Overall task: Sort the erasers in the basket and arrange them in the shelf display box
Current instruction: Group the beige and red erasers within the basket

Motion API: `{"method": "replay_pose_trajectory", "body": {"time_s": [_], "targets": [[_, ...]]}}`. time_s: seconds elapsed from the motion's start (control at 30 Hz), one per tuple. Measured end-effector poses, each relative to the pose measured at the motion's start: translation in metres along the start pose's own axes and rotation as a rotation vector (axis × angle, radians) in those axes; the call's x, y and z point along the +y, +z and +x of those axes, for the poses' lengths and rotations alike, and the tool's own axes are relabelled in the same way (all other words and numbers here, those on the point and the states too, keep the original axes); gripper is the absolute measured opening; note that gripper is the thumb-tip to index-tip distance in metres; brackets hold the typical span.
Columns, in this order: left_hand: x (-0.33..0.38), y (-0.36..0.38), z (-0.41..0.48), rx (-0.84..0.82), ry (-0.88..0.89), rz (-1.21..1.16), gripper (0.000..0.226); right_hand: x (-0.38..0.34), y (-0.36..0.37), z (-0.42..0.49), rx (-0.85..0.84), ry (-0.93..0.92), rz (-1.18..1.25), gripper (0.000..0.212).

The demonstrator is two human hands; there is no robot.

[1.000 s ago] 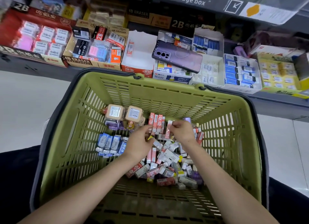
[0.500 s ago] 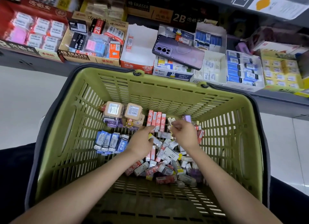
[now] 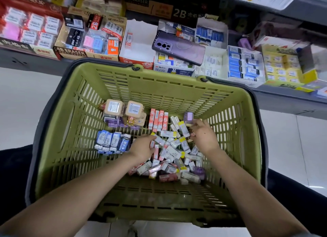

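Observation:
The green basket (image 3: 177,84) holds sorted groups: a row of red-and-white erasers (image 3: 158,119), a row of blue erasers (image 3: 113,142), two beige square boxes (image 3: 113,107) and a purple eraser (image 3: 188,116). A loose pile of mixed erasers (image 3: 174,159) lies in the middle. My left hand (image 3: 142,149) reaches into the pile's left edge, fingers curled round a pink eraser (image 3: 151,144). My right hand (image 3: 204,137) is at the pile's far right, its fingertips pinching a small dark red eraser (image 3: 192,134). On the shelf behind stands a nearly empty white display box (image 3: 139,47).
A purple phone (image 3: 178,46) lies across the display boxes behind the basket. Boxes of blue erasers (image 3: 244,65), yellow erasers (image 3: 283,67) and a "4B ERASER" carton (image 3: 70,51) line the shelf. Pale floor shows on both sides of the basket.
My hands, close together at the pile's far edge before, have moved apart: the left down-left into the pile, the right out to the right. The view has tilted slightly downward.

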State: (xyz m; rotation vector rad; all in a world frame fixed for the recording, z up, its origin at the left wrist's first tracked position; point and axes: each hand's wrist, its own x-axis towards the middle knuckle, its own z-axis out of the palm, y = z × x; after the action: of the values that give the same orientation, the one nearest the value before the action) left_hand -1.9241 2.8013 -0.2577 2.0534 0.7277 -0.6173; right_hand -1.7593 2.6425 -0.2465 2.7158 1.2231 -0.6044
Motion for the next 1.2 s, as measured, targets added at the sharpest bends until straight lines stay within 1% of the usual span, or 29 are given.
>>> {"method": "replay_pose_trajectory", "body": {"time_s": [0.07,0.13,0.23,0.33,0.43,0.53,0.63,0.77,0.83,0.87,0.93,1.0,1.03,1.1,1.2], "targets": [[0.005,0.006,0.006,0.012,0.0,0.065,0.057,0.004,-0.002,-0.003,-0.002,0.047,-0.013,0.025],[0.008,0.012,0.01,0.0,-0.004,0.093,0.057,0.005,-0.004,-0.006,-0.044,0.076,-0.099,0.03],[0.01,0.016,0.014,0.013,-0.029,0.121,0.046,0.003,-0.005,-0.008,-0.1,0.072,-0.204,0.045],[0.009,0.016,0.014,0.03,-0.059,0.091,0.043,0.0,-0.008,-0.006,-0.133,0.081,-0.263,0.048],[0.006,0.012,0.014,0.015,-0.093,0.06,0.042,-0.006,-0.016,-0.002,-0.221,0.045,-0.448,0.046],[0.006,0.01,0.012,-0.037,-0.07,0.051,0.043,-0.006,-0.026,0.001,-0.299,-0.051,-0.634,0.033],[0.007,0.011,0.009,-0.07,-0.014,0.096,0.047,0.001,-0.03,-0.001,-0.348,-0.158,-0.701,0.023],[0.004,0.009,0.005,-0.02,-0.022,0.034,0.04,0.009,-0.032,-0.004,-0.389,-0.243,-0.681,0.018],[0.003,0.005,0.003,-0.016,-0.037,0.0,0.039,0.013,-0.036,-0.007,-0.367,-0.256,-0.581,0.016],[0.004,0.003,0.001,-0.016,-0.047,-0.027,0.04,0.014,-0.039,-0.009,-0.356,-0.226,-0.47,0.021],[0.006,-0.004,-0.003,-0.005,-0.059,-0.108,0.041,0.016,-0.048,-0.017,-0.332,-0.108,-0.129,0.035],[0.013,-0.011,-0.008,-0.001,-0.055,-0.251,0.044,0.014,-0.057,-0.025,-0.29,-0.018,0.287,0.039],[0.018,-0.015,-0.011,-0.009,-0.053,-0.343,0.046,0.01,-0.062,-0.03,-0.264,-0.005,0.459,0.04],[0.031,-0.024,-0.021,-0.069,-0.086,-0.566,0.049,0.001,-0.068,-0.038,-0.211,0.012,0.707,0.04],[0.05,-0.033,-0.036,-0.218,-0.198,-1.109,0.04,-0.013,-0.067,-0.045,-0.123,0.015,0.933,0.033]]}}
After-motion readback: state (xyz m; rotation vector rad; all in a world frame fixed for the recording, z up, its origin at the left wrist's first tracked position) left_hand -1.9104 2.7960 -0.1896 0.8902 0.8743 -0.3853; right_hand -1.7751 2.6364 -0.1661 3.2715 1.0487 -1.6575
